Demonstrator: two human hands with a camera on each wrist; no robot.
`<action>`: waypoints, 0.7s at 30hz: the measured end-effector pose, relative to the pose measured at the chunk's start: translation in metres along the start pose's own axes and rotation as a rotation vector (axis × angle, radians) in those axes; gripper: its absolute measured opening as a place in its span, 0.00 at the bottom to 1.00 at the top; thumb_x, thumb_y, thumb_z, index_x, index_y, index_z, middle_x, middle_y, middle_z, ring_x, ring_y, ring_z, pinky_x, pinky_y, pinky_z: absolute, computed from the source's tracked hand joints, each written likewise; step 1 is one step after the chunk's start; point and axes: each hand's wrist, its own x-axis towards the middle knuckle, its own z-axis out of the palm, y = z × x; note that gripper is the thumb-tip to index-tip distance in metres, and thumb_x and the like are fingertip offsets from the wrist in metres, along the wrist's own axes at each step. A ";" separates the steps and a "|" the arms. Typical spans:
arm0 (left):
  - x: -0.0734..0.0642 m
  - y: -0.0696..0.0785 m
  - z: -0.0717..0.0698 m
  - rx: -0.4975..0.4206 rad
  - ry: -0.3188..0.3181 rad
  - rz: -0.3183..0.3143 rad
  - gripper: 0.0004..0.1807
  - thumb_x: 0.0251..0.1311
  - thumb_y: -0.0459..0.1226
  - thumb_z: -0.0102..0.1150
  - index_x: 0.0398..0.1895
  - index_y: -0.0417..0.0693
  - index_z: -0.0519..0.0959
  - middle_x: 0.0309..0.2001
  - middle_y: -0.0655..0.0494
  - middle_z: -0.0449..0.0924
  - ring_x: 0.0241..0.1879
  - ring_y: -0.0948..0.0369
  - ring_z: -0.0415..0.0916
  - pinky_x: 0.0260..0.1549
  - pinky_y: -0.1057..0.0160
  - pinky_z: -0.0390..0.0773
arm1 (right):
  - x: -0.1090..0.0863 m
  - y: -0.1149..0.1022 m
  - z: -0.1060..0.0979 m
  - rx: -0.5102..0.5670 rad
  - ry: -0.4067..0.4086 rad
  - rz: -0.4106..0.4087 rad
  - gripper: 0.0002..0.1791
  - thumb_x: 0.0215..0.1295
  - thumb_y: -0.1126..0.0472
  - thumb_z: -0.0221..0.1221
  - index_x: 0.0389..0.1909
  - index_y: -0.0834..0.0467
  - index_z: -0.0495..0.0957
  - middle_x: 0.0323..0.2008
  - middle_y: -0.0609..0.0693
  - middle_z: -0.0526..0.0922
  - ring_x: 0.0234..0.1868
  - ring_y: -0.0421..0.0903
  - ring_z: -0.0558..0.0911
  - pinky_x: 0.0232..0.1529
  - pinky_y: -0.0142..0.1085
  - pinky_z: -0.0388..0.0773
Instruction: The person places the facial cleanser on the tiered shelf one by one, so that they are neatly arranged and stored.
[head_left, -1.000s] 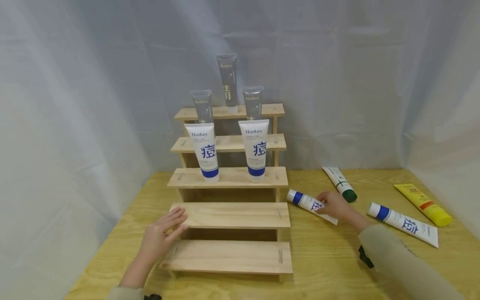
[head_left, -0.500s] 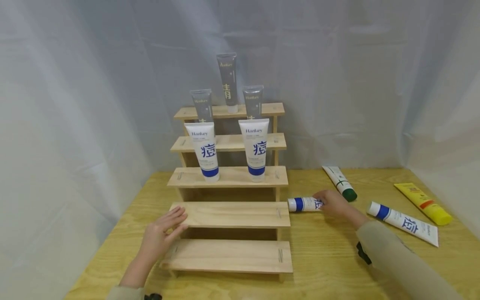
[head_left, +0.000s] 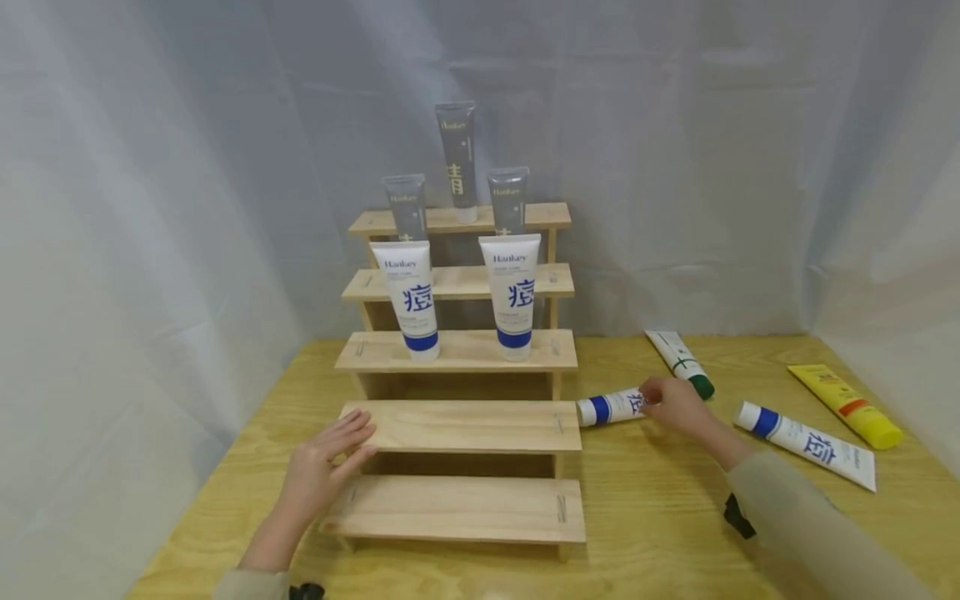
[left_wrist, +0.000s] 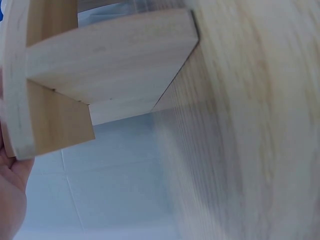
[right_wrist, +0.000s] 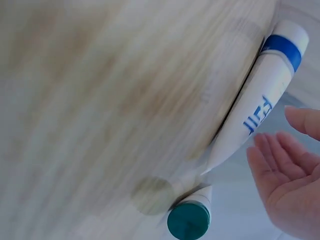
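A white squeeze tube with a blue band (head_left: 609, 407) lies on the table, its cap beside the right end of a wooden step rack (head_left: 465, 425). My right hand (head_left: 681, 408) is over its tail end. In the right wrist view the thumb and fingers of that hand (right_wrist: 290, 172) are spread apart beside the white tube (right_wrist: 257, 102), with nothing between them. My left hand (head_left: 318, 467) rests on the left end of the rack's second-lowest step, fingers extended. Two white tubes (head_left: 513, 292) stand on the middle step, cap down. Three grey tubes (head_left: 459, 158) stand on the upper steps.
Right of my right hand lie another white and blue tube (head_left: 806, 446) and a yellow tube (head_left: 846, 406). A white tube with a green cap (head_left: 678, 363) lies just behind that hand. Pale curtains (head_left: 675, 167) surround the wooden table (head_left: 652, 517).
The tube by my right hand has turned on the table, first level, then with its tail angled away from me. My right hand has shifted slightly right. My left hand has stayed put.
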 end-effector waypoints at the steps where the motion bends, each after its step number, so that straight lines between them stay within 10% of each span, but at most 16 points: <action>1: 0.000 0.000 0.000 -0.002 -0.002 -0.003 0.15 0.40 0.34 0.67 0.34 0.36 0.81 0.42 0.43 0.78 0.44 0.50 0.75 0.49 0.78 0.64 | -0.002 0.000 -0.001 0.014 0.002 0.014 0.11 0.53 0.68 0.59 0.36 0.72 0.76 0.33 0.62 0.79 0.35 0.55 0.78 0.35 0.45 0.78; 12: 0.000 -0.001 0.000 -0.002 -0.010 -0.004 0.15 0.39 0.34 0.67 0.34 0.36 0.81 0.42 0.43 0.78 0.44 0.51 0.75 0.49 0.78 0.64 | -0.014 0.008 0.000 0.231 -0.167 0.236 0.15 0.58 0.61 0.55 0.31 0.73 0.76 0.22 0.53 0.79 0.24 0.43 0.77 0.25 0.34 0.78; 21: -0.001 -0.001 0.000 0.002 -0.021 -0.028 0.16 0.37 0.32 0.68 0.35 0.36 0.81 0.43 0.44 0.78 0.45 0.51 0.75 0.49 0.79 0.63 | -0.007 0.012 0.003 0.325 -0.122 0.317 0.18 0.58 0.61 0.55 0.36 0.77 0.73 0.23 0.53 0.77 0.24 0.42 0.76 0.26 0.33 0.79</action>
